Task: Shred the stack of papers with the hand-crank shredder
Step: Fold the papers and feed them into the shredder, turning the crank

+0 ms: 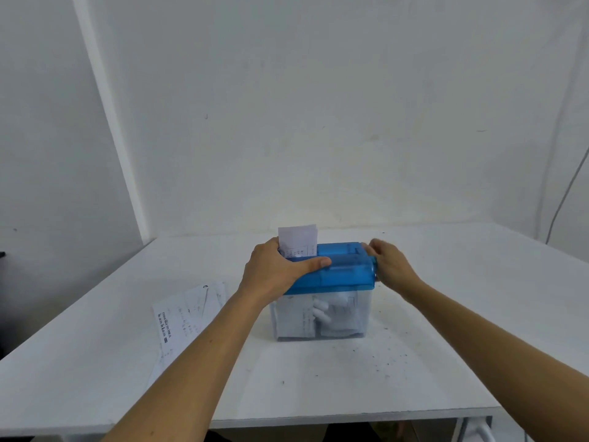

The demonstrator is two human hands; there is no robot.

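Observation:
A hand-crank shredder with a blue top (342,269) and a clear bin (318,317) stands in the middle of the white table (318,384). Shredded paper fills the bin. A folded white sheet (298,240) sticks upright out of the slot at the top's left end. My left hand (275,269) grips the left end of the blue top, thumb lying along its front edge. My right hand (387,261) is at the right end of the top, fingers curled round the crank there; the hand is blurred and hides the crank. A stack of printed papers (188,314) lies flat to the left of the shredder.
Small paper crumbs (379,358) are scattered on the table right of the bin. White walls stand behind and to the left. A thin cable (564,199) hangs down the wall at the far right. The table's front edge runs below my forearms.

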